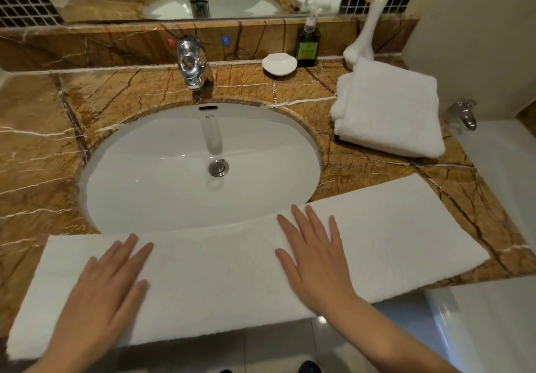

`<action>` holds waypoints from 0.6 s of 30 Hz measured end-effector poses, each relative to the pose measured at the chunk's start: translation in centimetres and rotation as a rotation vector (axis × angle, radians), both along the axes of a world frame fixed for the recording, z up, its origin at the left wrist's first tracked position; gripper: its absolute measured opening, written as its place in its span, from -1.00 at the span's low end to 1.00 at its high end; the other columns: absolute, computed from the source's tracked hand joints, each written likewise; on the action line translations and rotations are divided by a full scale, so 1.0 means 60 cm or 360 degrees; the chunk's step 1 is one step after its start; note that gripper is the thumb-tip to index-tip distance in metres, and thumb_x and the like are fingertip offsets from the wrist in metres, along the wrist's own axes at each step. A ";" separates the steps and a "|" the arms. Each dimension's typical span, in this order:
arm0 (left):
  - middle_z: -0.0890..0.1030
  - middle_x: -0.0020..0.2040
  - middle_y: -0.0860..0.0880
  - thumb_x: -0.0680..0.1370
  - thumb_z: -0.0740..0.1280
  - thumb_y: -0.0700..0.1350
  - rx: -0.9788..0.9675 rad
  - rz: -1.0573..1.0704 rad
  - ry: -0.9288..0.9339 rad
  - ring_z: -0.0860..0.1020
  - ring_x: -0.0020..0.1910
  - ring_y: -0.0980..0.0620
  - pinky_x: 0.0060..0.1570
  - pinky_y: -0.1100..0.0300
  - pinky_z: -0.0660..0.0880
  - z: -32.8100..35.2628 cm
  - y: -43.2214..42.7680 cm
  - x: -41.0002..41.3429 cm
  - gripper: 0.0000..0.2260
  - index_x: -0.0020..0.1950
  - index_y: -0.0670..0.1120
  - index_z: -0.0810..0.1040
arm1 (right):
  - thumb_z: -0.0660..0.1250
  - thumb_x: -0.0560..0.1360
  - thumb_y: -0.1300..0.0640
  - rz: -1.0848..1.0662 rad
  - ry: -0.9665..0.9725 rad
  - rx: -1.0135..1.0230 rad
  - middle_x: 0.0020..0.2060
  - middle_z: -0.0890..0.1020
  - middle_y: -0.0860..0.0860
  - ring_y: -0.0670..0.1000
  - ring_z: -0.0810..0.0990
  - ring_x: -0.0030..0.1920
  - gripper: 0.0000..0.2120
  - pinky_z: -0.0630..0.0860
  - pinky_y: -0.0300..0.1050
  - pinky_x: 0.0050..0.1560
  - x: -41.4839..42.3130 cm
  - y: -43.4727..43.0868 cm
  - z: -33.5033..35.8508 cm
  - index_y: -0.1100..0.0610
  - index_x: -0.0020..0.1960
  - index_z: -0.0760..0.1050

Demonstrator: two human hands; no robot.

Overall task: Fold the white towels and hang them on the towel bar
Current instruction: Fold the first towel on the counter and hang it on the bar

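The towel (217, 271) lies as one long narrow strip across the front of the worktop (37, 146), on the near side of the sink (139, 169), with its far edge just covering the sink's near rim. Its long axis runs left to right, crosswise to the person, and the right end angles slightly away toward the right of the sink. Both hands lie on it palm down, fingers straight and spread, pressing flat and gripping nothing. The left hand (101, 294) sits in front of the sink's left part, fairly near the strip's left end. The right hand (313, 262) sits in front of the sink's right part, a little past the strip's middle, so a long free stretch of cloth runs on beyond it to the right. The strip looks already folded lengthwise and smoothed, so the next fold probably goes across the long axis, end to end. Each hand is nearer its own end, but the right one has further to reach. A second towel (388, 111), already folded thick, rests behind and to the right of the sink, well apart from both hands. No towel bar is in view, so which way the hanging lies cannot be told.
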State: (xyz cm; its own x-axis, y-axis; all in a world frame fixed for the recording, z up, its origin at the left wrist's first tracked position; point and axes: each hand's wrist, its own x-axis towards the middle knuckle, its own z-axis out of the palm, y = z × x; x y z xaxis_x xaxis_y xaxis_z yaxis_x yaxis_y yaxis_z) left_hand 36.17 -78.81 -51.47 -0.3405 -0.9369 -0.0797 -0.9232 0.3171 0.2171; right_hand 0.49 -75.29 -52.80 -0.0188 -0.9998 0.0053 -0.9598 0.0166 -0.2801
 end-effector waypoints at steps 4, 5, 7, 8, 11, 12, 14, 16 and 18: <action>0.21 0.51 -0.02 0.58 -0.18 0.25 0.0169 0.0126 -0.0333 0.21 0.47 -0.08 0.35 -0.24 0.19 0.027 0.016 -0.030 -0.44 0.52 0.08 0.17 | -0.18 0.60 -0.25 -0.0021 0.0080 0.0066 0.54 0.10 -0.02 0.07 0.02 0.54 -0.45 -0.06 0.25 0.42 -0.003 0.001 -0.005 -0.11 0.53 0.12; 0.20 0.52 -0.02 0.57 -0.19 0.26 0.0267 0.0138 -0.0314 0.20 0.47 -0.08 0.36 -0.25 0.18 0.022 0.015 -0.026 -0.42 0.52 0.08 0.17 | -0.19 0.59 -0.25 -0.0037 0.0088 0.0073 0.54 0.09 -0.01 0.07 0.01 0.54 -0.45 -0.06 0.26 0.42 -0.001 0.000 -0.005 -0.12 0.53 0.10; 0.21 0.51 -0.02 0.57 -0.20 0.28 0.0247 0.0198 -0.0209 0.18 0.48 -0.09 0.39 -0.25 0.12 0.023 0.009 -0.036 -0.40 0.50 0.06 0.22 | -0.20 0.60 -0.23 -0.0068 0.0107 0.0077 0.54 0.10 0.01 0.09 0.02 0.54 -0.44 -0.05 0.27 0.41 0.004 0.001 -0.002 -0.09 0.53 0.10; 0.21 0.51 -0.02 0.56 -0.19 0.28 0.0198 0.0211 -0.0186 0.17 0.49 -0.07 0.41 -0.21 0.08 0.028 0.010 -0.052 -0.39 0.50 0.04 0.24 | -0.21 0.60 -0.22 -0.0075 0.0110 0.0071 0.54 0.11 0.02 0.10 0.03 0.54 -0.44 -0.04 0.28 0.41 0.009 0.002 -0.001 -0.07 0.54 0.10; 0.21 0.50 0.01 0.58 -0.12 0.20 0.0053 0.0194 -0.0061 0.12 0.49 0.03 0.43 -0.05 0.00 0.029 0.020 -0.132 -0.45 0.47 0.02 0.30 | -0.21 0.61 -0.20 -0.0011 0.0082 0.0027 0.54 0.13 0.04 0.11 0.07 0.53 -0.44 -0.02 0.27 0.40 0.043 0.003 0.008 -0.02 0.54 0.11; 0.18 0.51 0.02 0.58 -0.09 0.17 0.0043 0.0165 -0.0013 0.09 0.49 0.06 0.43 -0.01 -0.02 0.026 0.022 -0.169 -0.48 0.47 0.03 0.30 | -0.19 0.61 -0.19 0.0032 0.0071 0.0017 0.53 0.15 0.05 0.11 0.09 0.53 -0.45 -0.01 0.26 0.39 0.057 0.003 0.011 -0.02 0.53 0.13; 0.13 0.52 0.04 0.58 -0.08 0.14 0.0035 0.0130 0.0045 0.03 0.49 0.09 0.45 0.00 -0.05 0.013 0.027 -0.235 -0.51 0.49 0.08 0.23 | -0.10 0.61 -0.18 0.0071 0.0071 0.0001 0.52 0.18 0.04 0.09 0.11 0.52 -0.46 0.01 0.25 0.39 0.071 0.002 0.014 -0.03 0.52 0.15; 0.17 0.52 0.02 0.59 -0.13 0.16 0.0071 0.0145 -0.0002 0.07 0.50 0.06 0.45 0.00 -0.05 0.002 0.025 -0.270 -0.50 0.50 0.09 0.21 | -0.07 0.59 -0.19 0.0008 0.0101 -0.0011 0.53 0.16 0.04 0.08 0.07 0.53 -0.45 -0.01 0.25 0.40 0.054 0.000 0.013 -0.04 0.53 0.13; 0.24 0.50 -0.02 0.59 -0.17 0.18 0.0036 0.0144 -0.0114 0.17 0.49 -0.01 0.42 -0.02 -0.02 -0.008 0.022 -0.275 -0.47 0.49 0.07 0.25 | -0.11 0.59 -0.21 -0.0134 0.0162 0.0006 0.53 0.14 0.03 0.08 0.04 0.54 -0.44 -0.04 0.26 0.42 0.009 0.003 0.007 -0.05 0.54 0.09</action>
State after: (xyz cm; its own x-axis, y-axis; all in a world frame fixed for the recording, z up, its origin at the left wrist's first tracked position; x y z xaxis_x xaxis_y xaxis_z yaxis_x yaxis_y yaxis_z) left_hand 19.66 -77.49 -51.94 -0.2471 -0.9612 -0.1222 -0.9613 0.2273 0.1559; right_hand 1.03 -75.10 -52.37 -0.1024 -0.9947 0.0079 -0.9784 0.0993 -0.1814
